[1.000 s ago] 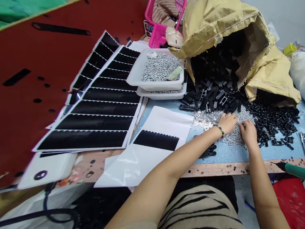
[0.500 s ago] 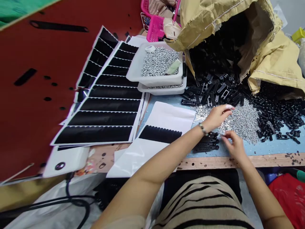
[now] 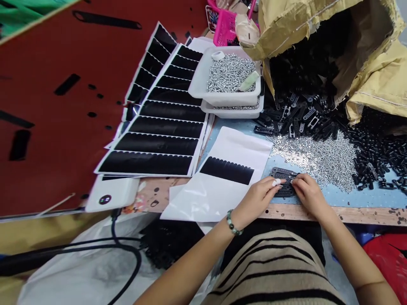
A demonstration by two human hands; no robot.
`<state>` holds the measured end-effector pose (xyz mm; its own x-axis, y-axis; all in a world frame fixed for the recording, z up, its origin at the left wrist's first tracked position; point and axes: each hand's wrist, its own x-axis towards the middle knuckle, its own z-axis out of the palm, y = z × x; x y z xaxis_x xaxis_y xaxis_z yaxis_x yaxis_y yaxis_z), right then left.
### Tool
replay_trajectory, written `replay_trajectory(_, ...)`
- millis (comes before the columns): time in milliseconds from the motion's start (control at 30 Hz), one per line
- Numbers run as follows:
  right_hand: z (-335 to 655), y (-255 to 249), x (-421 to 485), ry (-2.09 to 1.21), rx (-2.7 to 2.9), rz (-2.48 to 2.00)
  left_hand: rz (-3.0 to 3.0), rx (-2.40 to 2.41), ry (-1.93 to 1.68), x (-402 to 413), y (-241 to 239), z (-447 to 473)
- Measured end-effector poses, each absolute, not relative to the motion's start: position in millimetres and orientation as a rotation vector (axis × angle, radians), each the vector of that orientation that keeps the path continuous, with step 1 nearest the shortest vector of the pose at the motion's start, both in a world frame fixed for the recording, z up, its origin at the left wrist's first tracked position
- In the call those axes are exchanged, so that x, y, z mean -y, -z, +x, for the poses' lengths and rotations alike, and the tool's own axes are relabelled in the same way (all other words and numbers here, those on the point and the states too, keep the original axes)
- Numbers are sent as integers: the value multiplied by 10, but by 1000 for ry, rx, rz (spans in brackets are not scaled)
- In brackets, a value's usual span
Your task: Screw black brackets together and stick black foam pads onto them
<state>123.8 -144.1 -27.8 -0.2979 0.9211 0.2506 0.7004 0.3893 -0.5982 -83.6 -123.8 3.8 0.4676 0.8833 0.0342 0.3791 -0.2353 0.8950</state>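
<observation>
Beside the white sheet, a row of flat black plastic pieces (image 3: 283, 171) lies on the blue work surface near its front edge. My left hand (image 3: 257, 200) is over the left part of this row, thumb and forefinger pinched. A thin silver screw seems to stick out from its fingertips. My right hand (image 3: 310, 195) is at the right ends of the same pieces, its fingertips closed together and touching or just above them. What those fingertips hold, if anything, is too small to make out. Behind the hands spreads a pile of silver screws (image 3: 338, 163), with small nuts (image 3: 288, 148) to its left.
Black plastic parts (image 3: 305, 116) spill from a torn paper sack (image 3: 295, 31). Smaller black parts (image 3: 378, 148) are heaped at right. Stacked white tubs (image 3: 197, 87) hold screws. A white sheet (image 3: 203, 195) with a black sticker strip and sticker sheets (image 3: 159, 146) lie at left.
My left hand has come back from the screws and nuts towards the black row, now near my right hand. My right hand has shifted slightly left. The view has turned a little left.
</observation>
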Motion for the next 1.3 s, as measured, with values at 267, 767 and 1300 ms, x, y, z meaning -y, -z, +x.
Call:
replay_trajectory(267, 1259, 303, 1391, -705, 1832, -1552, 2432, -1099, -660, 1268, 176, -619)
replay_trajectory(767, 1839, 204, 1003, -142, 1867, -1780, 2546, -1059, -895, 1293, 292, -613)
replay_trajectory(1300, 1112, 68, 1587, -591, 2123, -1652, 2374, -1086, -800, 1346, 190, -701)
